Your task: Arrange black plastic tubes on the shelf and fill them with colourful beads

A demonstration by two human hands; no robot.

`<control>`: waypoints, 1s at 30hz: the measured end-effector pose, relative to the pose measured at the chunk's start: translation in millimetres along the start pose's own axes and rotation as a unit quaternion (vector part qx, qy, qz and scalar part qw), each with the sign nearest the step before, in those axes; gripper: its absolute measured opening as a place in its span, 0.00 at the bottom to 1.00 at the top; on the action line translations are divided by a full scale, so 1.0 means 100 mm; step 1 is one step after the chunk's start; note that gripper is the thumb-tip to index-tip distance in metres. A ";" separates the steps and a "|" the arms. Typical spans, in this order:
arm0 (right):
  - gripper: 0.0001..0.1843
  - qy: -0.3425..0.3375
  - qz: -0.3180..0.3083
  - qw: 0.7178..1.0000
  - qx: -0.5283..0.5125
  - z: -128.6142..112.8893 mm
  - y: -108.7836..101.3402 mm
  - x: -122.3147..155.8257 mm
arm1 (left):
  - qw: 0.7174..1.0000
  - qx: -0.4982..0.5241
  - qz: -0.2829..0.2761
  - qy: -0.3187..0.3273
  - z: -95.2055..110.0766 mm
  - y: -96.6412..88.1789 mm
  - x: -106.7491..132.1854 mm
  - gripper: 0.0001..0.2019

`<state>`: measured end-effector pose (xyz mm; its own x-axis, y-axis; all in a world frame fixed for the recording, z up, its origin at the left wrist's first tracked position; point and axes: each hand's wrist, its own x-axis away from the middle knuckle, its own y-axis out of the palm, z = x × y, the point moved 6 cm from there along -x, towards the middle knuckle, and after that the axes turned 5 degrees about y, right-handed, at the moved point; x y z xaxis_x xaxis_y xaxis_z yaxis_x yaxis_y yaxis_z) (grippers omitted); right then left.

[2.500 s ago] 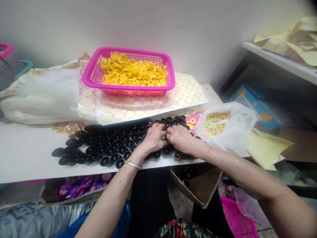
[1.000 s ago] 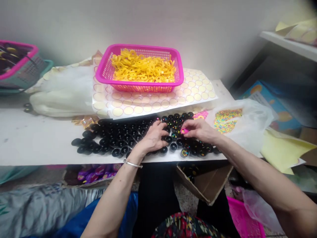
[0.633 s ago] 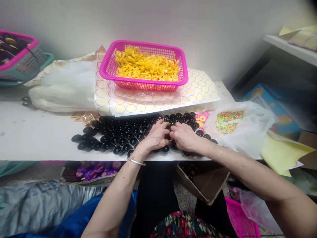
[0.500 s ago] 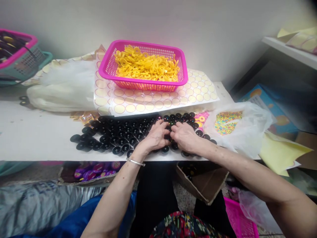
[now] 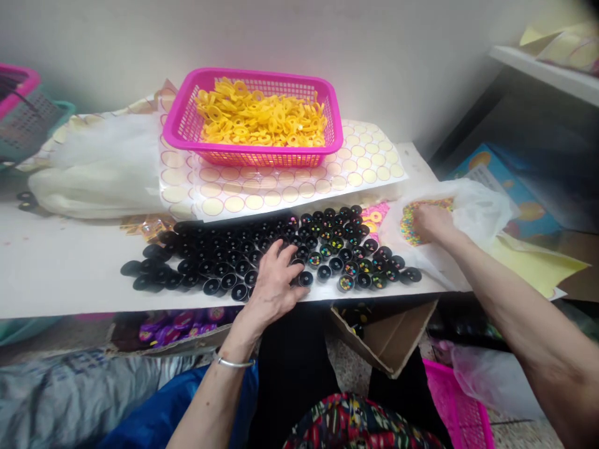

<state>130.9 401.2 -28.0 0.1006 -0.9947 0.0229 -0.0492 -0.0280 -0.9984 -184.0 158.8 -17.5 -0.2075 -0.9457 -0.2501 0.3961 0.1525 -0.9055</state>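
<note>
Many small round black cups (image 5: 229,281) stand close together along the front of the white table (image 5: 56,262). Several on the right side, such as one cup (image 5: 346,283), hold small coloured beads. My left hand (image 5: 276,284) is over the cups near the middle, fingers spread and touching or just above them, with nothing seen in it. My right hand (image 5: 433,223) reaches into the heap of multicoloured beads (image 5: 410,232) in a white plastic bag (image 5: 486,206). Its fingertips are hidden among the beads, so I cannot see how they are closed.
Behind the cups, a pink basket (image 5: 253,156) of yellow ring-shaped pieces (image 5: 262,118) sits on sheets of round stickers (image 5: 374,163). A white bag (image 5: 93,181) lies at left. Below the table edge are a cardboard box (image 5: 388,337) and purple packages (image 5: 182,325).
My right hand has left the cups and moved right into the beads. My left hand has shifted slightly left and down, its fingers now spread. More bead-holding cups show.
</note>
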 end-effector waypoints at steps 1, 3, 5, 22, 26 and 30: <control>0.05 -0.002 -0.017 1.000 -0.022 -0.03 0.05 -0.04 | 1.000 -0.003 -0.002 0.000 0.00 0.03 0.00 0.16; 0.05 -0.015 -0.046 0.997 -0.066 -0.08 0.11 -0.08 | 1.000 -0.004 -0.002 0.002 0.00 0.06 -0.02 0.15; 0.03 -0.025 -0.051 0.992 -0.110 -0.09 0.10 -0.08 | 1.000 -0.002 0.001 0.004 -0.01 0.08 -0.03 0.16; 0.11 -0.097 -0.223 0.809 -0.535 -0.99 -0.25 0.92 | 1.000 -0.015 -0.006 0.007 0.51 0.18 -0.47 0.12; 0.05 -0.213 -0.205 0.864 -0.408 -1.30 -0.24 1.09 | 1.000 -0.007 -0.023 -0.010 0.50 0.25 -0.51 0.12; 0.10 -0.313 -0.118 0.910 -0.245 -1.45 -0.28 1.17 | 0.999 -0.003 -0.032 -0.015 0.47 0.30 -0.54 0.15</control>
<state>-0.3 271.0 10.0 0.7049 -0.7078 0.0463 -0.3747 -0.4270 -0.8229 -118.9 200.8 -15.2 -0.2063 -0.9616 -0.1808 0.3771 0.0924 -0.9216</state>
